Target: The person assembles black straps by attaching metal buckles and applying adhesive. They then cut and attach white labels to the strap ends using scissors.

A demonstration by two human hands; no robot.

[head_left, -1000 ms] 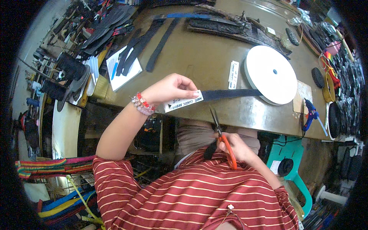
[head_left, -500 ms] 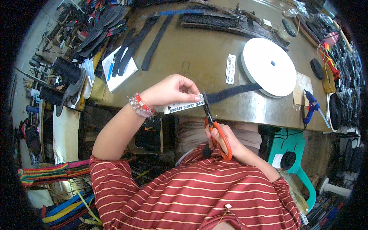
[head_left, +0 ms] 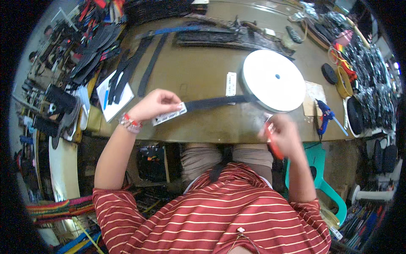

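My left hand [head_left: 155, 105] is closed in a pinch on a white label card [head_left: 170, 114] with handwriting, held together with the end of a black webbing strap [head_left: 213, 102]. That strap stretches right, across the table, to a large white reel [head_left: 275, 78] lying flat. Closed around orange-handled scissors [head_left: 274, 143], my right hand [head_left: 289, 132] is near the table's front edge, just below the reel. Motion smears the scissors, so their blades are hard to make out. Another white label card [head_left: 231, 82] lies left of the reel, partly over or beside the strap.
Cut black strips [head_left: 151, 65] and a white pad [head_left: 111, 111] lie at the left. A blue glue gun [head_left: 325, 116] rests at the right edge, by black and yellow rolls. Dark material [head_left: 207, 39] crosses the table's back. A green chair [head_left: 319, 169] stands below right.
My left hand has moved left, drawing the label card and strap along. My right hand has swung away from the strap to the right with the scissors. The view has shifted slightly.
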